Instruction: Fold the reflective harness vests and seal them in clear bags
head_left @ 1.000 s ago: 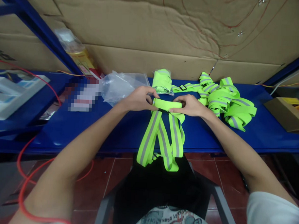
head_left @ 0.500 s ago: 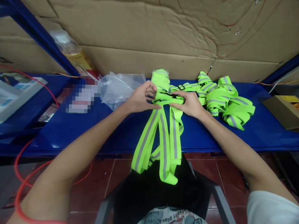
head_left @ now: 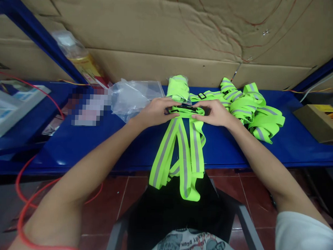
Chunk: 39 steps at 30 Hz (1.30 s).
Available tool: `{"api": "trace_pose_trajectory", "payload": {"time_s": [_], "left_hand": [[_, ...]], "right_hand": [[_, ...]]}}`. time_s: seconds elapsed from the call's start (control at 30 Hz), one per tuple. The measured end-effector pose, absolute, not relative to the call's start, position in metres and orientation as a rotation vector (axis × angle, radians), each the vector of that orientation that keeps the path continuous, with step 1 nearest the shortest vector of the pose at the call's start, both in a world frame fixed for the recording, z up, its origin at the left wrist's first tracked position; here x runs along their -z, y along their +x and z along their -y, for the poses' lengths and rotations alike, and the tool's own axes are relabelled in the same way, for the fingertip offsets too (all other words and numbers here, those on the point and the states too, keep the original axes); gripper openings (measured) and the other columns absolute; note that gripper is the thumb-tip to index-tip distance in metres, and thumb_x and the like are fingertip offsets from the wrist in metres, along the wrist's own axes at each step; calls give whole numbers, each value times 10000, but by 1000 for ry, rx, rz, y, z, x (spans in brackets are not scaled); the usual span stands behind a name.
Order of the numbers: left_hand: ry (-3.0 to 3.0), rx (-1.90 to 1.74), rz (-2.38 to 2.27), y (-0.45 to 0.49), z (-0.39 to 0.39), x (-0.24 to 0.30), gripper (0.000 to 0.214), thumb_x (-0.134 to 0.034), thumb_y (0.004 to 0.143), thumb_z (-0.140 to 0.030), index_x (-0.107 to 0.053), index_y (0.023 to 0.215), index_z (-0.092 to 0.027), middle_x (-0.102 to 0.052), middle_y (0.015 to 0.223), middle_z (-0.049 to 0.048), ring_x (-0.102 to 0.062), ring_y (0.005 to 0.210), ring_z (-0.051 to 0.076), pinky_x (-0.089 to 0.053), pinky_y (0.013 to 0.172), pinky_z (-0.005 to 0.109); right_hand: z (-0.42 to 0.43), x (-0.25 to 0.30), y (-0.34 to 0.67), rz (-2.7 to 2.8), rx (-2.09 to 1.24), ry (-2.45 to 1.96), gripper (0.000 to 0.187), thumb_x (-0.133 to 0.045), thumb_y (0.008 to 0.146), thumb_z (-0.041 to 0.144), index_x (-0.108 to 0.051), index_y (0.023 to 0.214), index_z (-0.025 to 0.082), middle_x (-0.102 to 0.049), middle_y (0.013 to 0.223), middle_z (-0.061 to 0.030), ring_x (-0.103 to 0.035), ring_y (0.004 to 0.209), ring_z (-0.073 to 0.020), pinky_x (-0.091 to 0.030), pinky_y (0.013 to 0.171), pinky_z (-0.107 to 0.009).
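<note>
Between my two hands is a neon-yellow reflective strap (head_left: 185, 151) with a grey stripe, its top part folded into a flat bundle with black plastic fittings. Long loops of it hang over the table's front edge towards my lap. My left hand (head_left: 158, 112) pinches the bundle's left end between thumb and fingers. At the right end, my right hand (head_left: 212, 112) grips it the same way. Just behind the hands stands a rolled strap in clear plastic (head_left: 178, 88). Loose reflective straps (head_left: 249, 106) lie heaped to the right, one with a black slider buckle (head_left: 201, 96).
Clear plastic bags (head_left: 134, 96) lie left of my hands on the blue table (head_left: 100, 144). Behind them a bottle (head_left: 78, 58) leans by the cardboard wall (head_left: 148, 26). An open cardboard box (head_left: 316, 121) is at the right. A red hose (head_left: 22, 222) curls at lower left.
My left fingers have moved from spread to closed around the left end of the folded strap. The right hand has shifted slightly outward along the bundle, still gripping it.
</note>
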<state>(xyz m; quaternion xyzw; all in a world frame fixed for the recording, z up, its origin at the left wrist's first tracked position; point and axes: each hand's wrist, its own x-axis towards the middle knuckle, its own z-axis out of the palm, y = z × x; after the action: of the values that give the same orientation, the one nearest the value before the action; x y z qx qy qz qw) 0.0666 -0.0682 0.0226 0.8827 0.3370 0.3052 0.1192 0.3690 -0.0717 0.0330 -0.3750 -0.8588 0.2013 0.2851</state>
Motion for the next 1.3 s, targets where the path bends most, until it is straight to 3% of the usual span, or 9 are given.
{"api": "trace_pose_trajectory", "payload": {"time_s": [0.13, 0.3, 0.5, 0.63, 0.87, 1.0, 1.13, 1.23, 1.3], "left_hand": [[2649, -844, -917, 67, 70, -25, 483, -668, 1039, -444, -713, 1502, -316, -817, 1221, 88, -745, 945, 209, -628, 907, 356], [2566, -906, -958, 68, 66, -23, 438, -683, 1031, -452, -770, 1432, -300, -823, 1176, 77, -738, 869, 189, -627, 858, 325], [2623, -891, -922, 69, 69, -22, 465, -620, 1066, -405, -716, 1503, -278, -787, 1294, 118, -748, 1062, 244, -606, 1001, 407], [2368, -1044, -933, 76, 73, -21, 425, -708, 1007, -403, -775, 1396, -248, -775, 1326, 124, -742, 1096, 235, -649, 968, 385], [1812, -732, -781, 69, 69, -21, 646, -973, 760, -510, -810, 1317, -226, -804, 1137, 93, -697, 648, 135, -695, 631, 348], [2005, -886, -847, 65, 65, -18, 610, -971, 787, -477, -820, 1312, -205, -791, 995, 58, -675, 649, 104, -626, 648, 255], [2346, -1119, -821, 67, 61, -10, 339, -896, 891, -459, -877, 1139, -229, -821, 1077, 95, -774, 911, 188, -618, 796, 283], [2491, -1162, -775, 69, 58, -2, 223, -840, 953, -427, -886, 1097, -262, -831, 1099, 91, -791, 987, 212, -621, 891, 326], [2568, -1160, -797, 68, 56, 3, 180, -809, 982, -392, -889, 1106, -287, -828, 1127, 80, -789, 986, 205, -616, 893, 327]], "right_hand": [[67, -33, 373, 2269, -540, -1018, 484, -853, 849, 643, -852, 1056, 206, -814, 925, -56, -644, 758, -235, -433, 716, -340], [63, -26, 371, 2220, -483, -1093, 520, -890, 784, 692, -814, 900, 191, -709, 741, -15, -550, 683, -194, -377, 667, -326], [62, -16, 364, 2118, -611, -1100, 527, -882, 766, 678, -765, 918, 186, -699, 782, -8, -533, 642, -169, -373, 609, -309], [67, -20, 361, 1984, -775, -1093, 508, -937, 730, 603, -676, 941, 221, -673, 721, 18, -568, 537, -163, -405, 519, -306], [75, -29, 364, 1985, -1458, -1034, 620, -1034, 623, 551, -536, 849, 259, -631, 683, 56, -588, 451, -157, -440, 407, -302], [71, -22, 363, 2060, -1098, -970, 537, -983, 710, 547, -570, 860, 238, -672, 768, 25, -608, 601, -164, -459, 533, -293], [65, -18, 362, 2137, -633, -915, 420, -923, 790, 522, -658, 893, 214, -764, 996, -57, -684, 938, -256, -504, 760, -328], [64, -18, 365, 2122, -726, -902, 479, -966, 738, 569, -691, 913, 217, -780, 1060, -76, -696, 960, -263, -495, 687, -308], [64, -20, 368, 2072, -895, -930, 535, -994, 690, 611, -720, 921, 213, -788, 1131, -79, -678, 805, -198, -466, 571, -282]]}}
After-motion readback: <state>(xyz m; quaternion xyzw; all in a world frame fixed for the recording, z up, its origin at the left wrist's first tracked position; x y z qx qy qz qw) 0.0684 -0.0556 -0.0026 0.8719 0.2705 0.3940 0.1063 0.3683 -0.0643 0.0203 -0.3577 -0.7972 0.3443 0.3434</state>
